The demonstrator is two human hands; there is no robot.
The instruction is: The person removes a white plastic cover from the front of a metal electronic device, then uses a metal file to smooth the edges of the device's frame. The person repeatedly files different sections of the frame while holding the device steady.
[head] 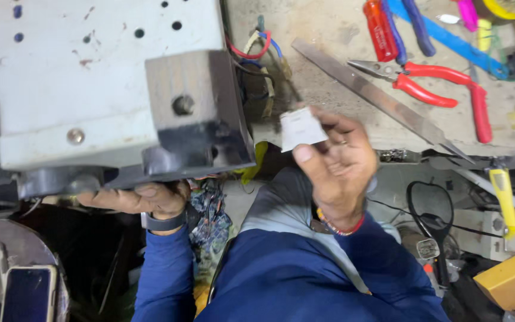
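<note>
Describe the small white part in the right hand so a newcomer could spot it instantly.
Start at the big pale grey metal housing filling the upper left, steadied from below by the left hand. Just right of its dark corner bracket, the right hand is raised. Pinched at its fingertips is the small white blocky part, the only white piece near the coloured wires.

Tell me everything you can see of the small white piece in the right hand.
The small white piece is a pale, boxy, roughly rectangular part, plastic by its look, motion-blurred so finer detail cannot be told. The right hand pinches it, thumb on the lower face and fingers behind the upper edge, holding it tilted in the air above the workbench edge. It sits just right of the grey metal appliance and below the loose coloured wires; whether a wire reaches it cannot be told.
</note>
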